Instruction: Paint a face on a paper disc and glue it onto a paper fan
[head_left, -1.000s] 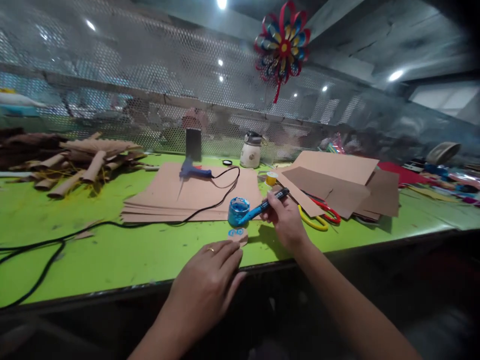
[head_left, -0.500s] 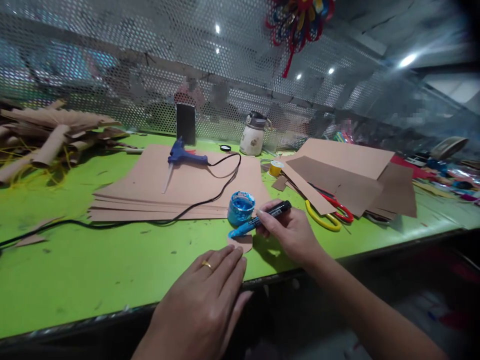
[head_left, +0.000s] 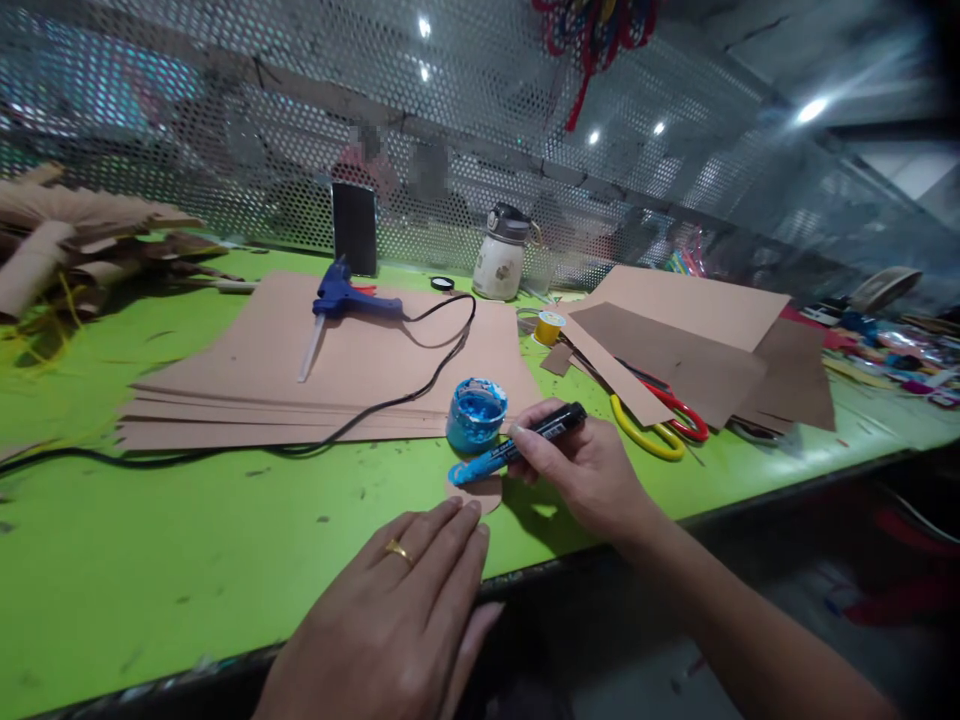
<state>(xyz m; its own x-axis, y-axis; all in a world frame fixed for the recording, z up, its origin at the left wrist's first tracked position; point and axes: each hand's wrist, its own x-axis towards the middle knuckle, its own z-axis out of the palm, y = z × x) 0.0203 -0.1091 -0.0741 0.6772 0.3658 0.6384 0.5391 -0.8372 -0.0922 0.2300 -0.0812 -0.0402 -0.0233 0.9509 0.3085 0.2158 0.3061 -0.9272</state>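
My right hand (head_left: 581, 465) is closed round a black marker pen (head_left: 551, 425) whose lower end is coated in blue paint. That blue end touches a small rounded piece of brown card (head_left: 484, 492) near the table's front edge, where a patch of blue shows. Fingers stretched out, my left hand (head_left: 405, 590) presses its fingertips on the near edge of the card; a gold ring (head_left: 399, 551) sits on one finger. Just behind the card stands an uncapped glass jar (head_left: 476, 418) with blue paint inside and smeared on its rim.
On stacked brown card sheets (head_left: 202, 385) lies a blue glue gun (head_left: 352, 300), its black cord (head_left: 382, 408) running left. To the right are yellow-handled scissors (head_left: 645, 440), red-handled scissors (head_left: 686, 415) and a yellow thread spool (head_left: 549, 328). Behind stand a bottle (head_left: 500, 258) and a phone (head_left: 354, 230).
The view has shifted slightly, moving most things left in the picture. My right hand still holds the marker pen on the card, and my left hand stays on the card's near edge.
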